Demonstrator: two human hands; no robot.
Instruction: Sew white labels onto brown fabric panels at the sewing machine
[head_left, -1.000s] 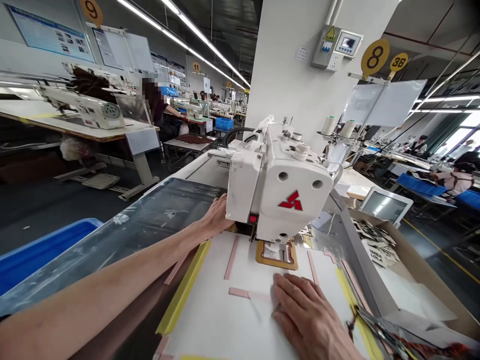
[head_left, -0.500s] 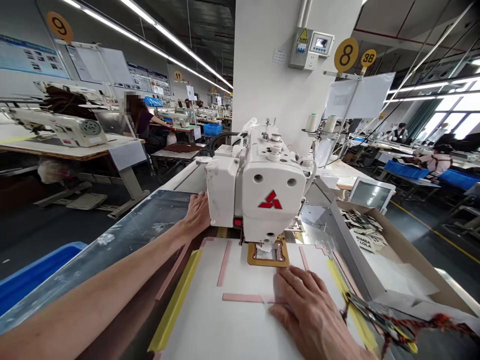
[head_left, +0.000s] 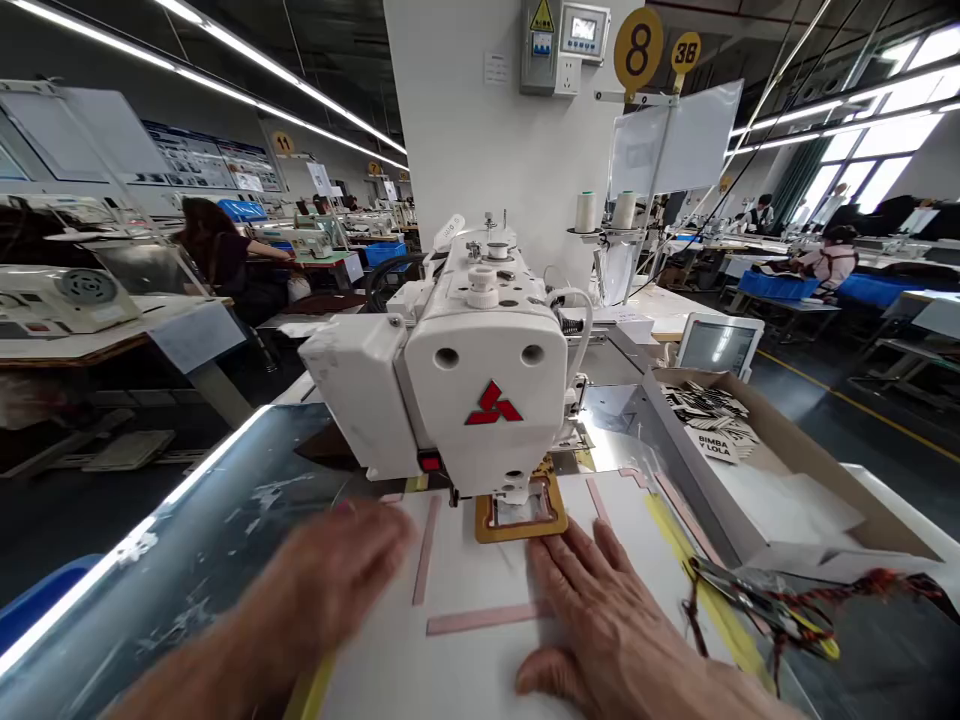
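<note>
My right hand (head_left: 600,620) lies flat on a white board (head_left: 420,670) marked with pink tape strips (head_left: 487,620); its fingers are stretched out. Its fingertips are at the lower edge of a tan rectangular frame (head_left: 521,533) beneath the head of a white sewing machine (head_left: 487,350). To the left, my left hand (head_left: 337,570) hovers near the board's left side. Motion smears it, so its fingers and anything in them cannot be made out. Yellow tape (head_left: 675,540) runs along the board's right side, where thread snips (head_left: 750,600) with a braided cord lie.
A cardboard box (head_left: 795,465) at right holds a pile of labels (head_left: 712,425) and white paper. Behind it stands a screen (head_left: 718,345). Thread cones (head_left: 586,212) stand behind the machine. A blue bin (head_left: 49,605) is at lower left. A person (head_left: 225,260) sits at another station.
My left hand has come back from beside the machine head toward me, over the board's left side. The right hand stays flat by the frame. The head view has shifted.
</note>
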